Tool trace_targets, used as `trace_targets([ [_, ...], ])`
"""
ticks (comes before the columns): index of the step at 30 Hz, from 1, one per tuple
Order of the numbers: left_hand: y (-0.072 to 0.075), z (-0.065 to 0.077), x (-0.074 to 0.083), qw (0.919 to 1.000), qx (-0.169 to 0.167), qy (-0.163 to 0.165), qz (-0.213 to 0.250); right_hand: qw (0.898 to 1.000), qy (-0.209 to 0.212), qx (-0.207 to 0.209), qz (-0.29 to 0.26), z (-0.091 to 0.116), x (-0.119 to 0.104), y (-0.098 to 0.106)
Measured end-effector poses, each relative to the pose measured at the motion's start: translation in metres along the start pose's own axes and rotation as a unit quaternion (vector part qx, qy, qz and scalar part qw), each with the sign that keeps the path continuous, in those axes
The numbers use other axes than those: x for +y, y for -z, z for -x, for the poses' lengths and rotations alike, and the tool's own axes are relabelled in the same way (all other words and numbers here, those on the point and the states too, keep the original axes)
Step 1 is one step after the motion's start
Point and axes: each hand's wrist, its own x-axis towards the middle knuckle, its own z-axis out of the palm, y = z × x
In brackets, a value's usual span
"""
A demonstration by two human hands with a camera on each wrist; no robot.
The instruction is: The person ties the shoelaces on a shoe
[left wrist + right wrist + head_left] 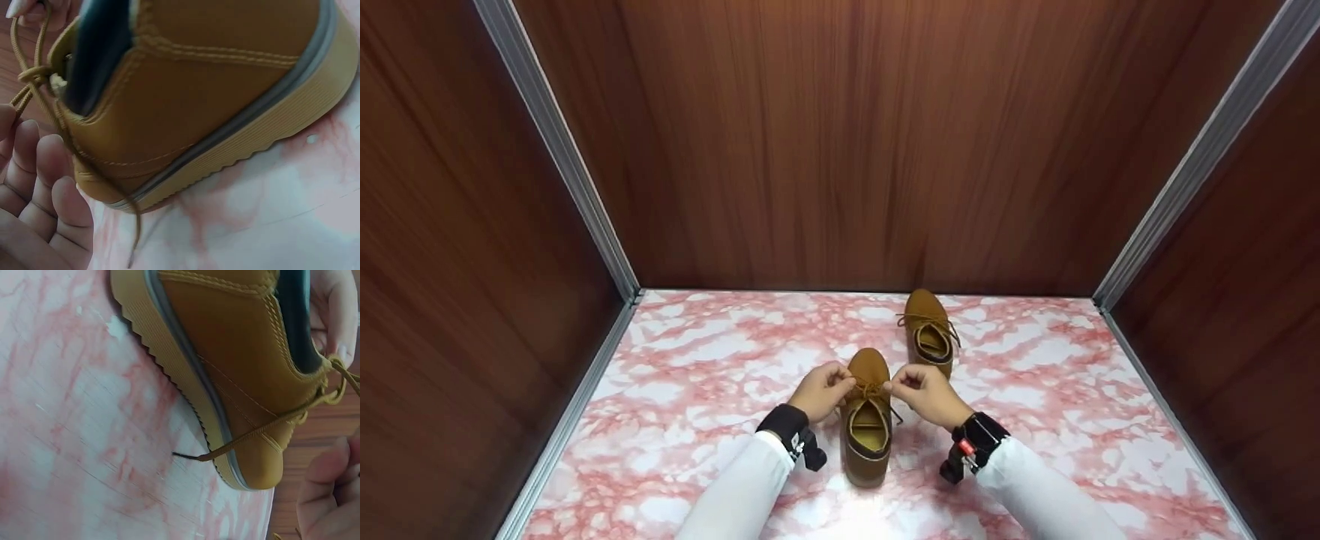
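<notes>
A tan lace-up shoe [868, 365] stands upright on the floor panel, toe pointing away from me. Its brown shoelace [35, 76] is knotted over the tongue, with a loop drawn out to each side. My left hand [823, 391] pinches one loop between thumb and forefinger at the shoe's left side. On the other side, my right hand [931, 395] pinches the opposite loop. In the left wrist view, both loops run from the knot to the fingertips. A loose lace end [242, 440] hangs down over the shoe's side to the floor in the right wrist view.
A matching tan shoe [924, 306] stands behind and to the right, near the back wall, with its lace spread to both sides. Dark wood panels [840, 150] enclose the back and sides. The surface [697, 352] is pink-and-white marbled.
</notes>
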Motion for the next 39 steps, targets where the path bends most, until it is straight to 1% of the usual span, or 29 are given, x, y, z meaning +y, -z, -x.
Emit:
trace_targets([
  [5,0.006,-0.002,0.001,0.9999,0.008,-0.008,0.000,0.998,-0.008,0.050,0.024,-0.002,-0.002,0.003],
  [9,0.011,-0.002,0.000,0.9998,0.015,-0.011,-0.009,0.996,-0.010,0.071,0.058,-0.003,-0.002,0.005],
  [11,0.013,-0.002,-0.001,0.9997,0.015,-0.006,-0.015,0.994,-0.013,0.078,0.076,-0.002,-0.002,0.006],
  [18,0.020,0.002,-0.005,0.9988,0.013,0.007,-0.047,0.985,-0.029,0.087,0.148,-0.001,0.001,0.011],
  [22,0.024,0.004,-0.007,0.9981,0.012,0.010,-0.060,0.977,-0.033,0.091,0.190,0.000,0.002,0.014],
  [25,0.028,0.005,-0.008,0.9976,0.015,0.008,-0.067,0.972,-0.038,0.091,0.211,0.000,0.002,0.015],
  [27,0.030,0.005,-0.009,0.9974,0.017,0.014,-0.068,0.970,-0.046,0.093,0.220,0.001,0.002,0.016],
  [32,0.032,0.007,-0.011,0.9967,0.017,0.017,-0.078,0.967,-0.068,0.095,0.228,0.002,0.006,0.015],
  [39,0.035,0.009,-0.013,0.9951,0.014,0.005,-0.097,0.962,-0.071,0.101,0.244,0.003,0.009,0.014],
])
